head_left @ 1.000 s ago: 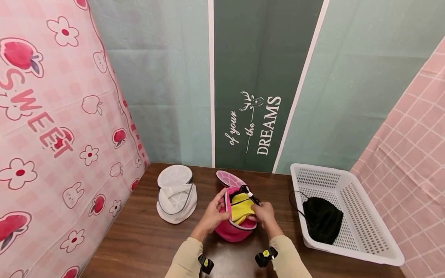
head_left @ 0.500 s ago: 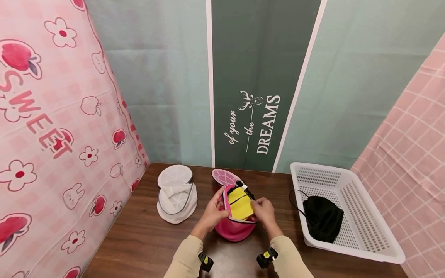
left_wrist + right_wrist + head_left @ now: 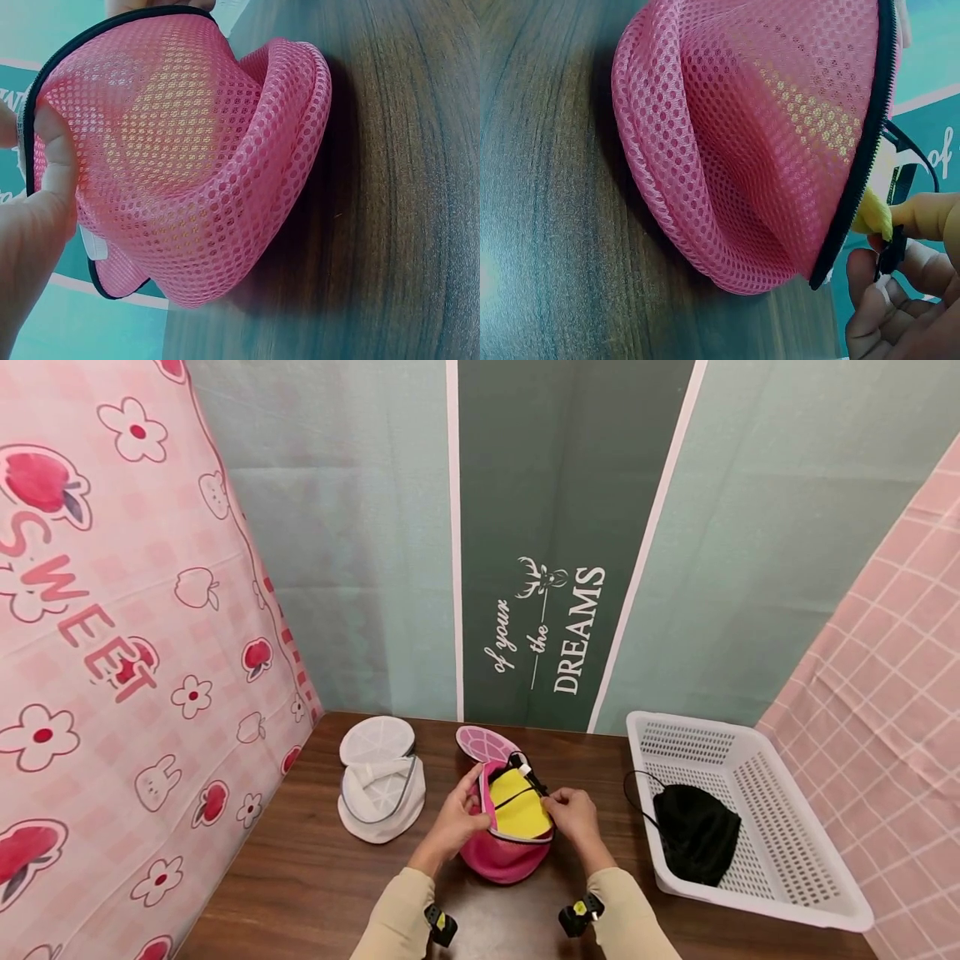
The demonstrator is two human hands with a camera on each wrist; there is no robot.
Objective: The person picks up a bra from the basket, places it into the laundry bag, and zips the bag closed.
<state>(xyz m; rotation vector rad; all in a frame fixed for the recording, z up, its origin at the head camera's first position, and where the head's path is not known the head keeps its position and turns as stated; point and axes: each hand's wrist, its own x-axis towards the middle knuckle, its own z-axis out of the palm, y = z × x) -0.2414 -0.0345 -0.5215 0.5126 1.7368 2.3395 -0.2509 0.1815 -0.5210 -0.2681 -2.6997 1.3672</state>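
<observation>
Pink mesh bag (image 3: 504, 863) mid surface (image 3: 300, 877), mouth open, lid (image 3: 486, 744) out at 11 o'clock, nr far edge. L hand (image 3: 452, 821) pinches bag rim at 9; R hand (image 3: 576, 817) at 3, pinching edge of yellow cloth (image 3: 522, 812) (inside bag) w/ small black clip (image 3: 891, 253). White mesh bag (image 3: 390, 832) approx 10 o'clock, also nr far edge, gap betw. Basket (image 3: 772, 910) at 3, well apart, black pouch (image 3: 697, 839) in it. More room at 8.
</observation>
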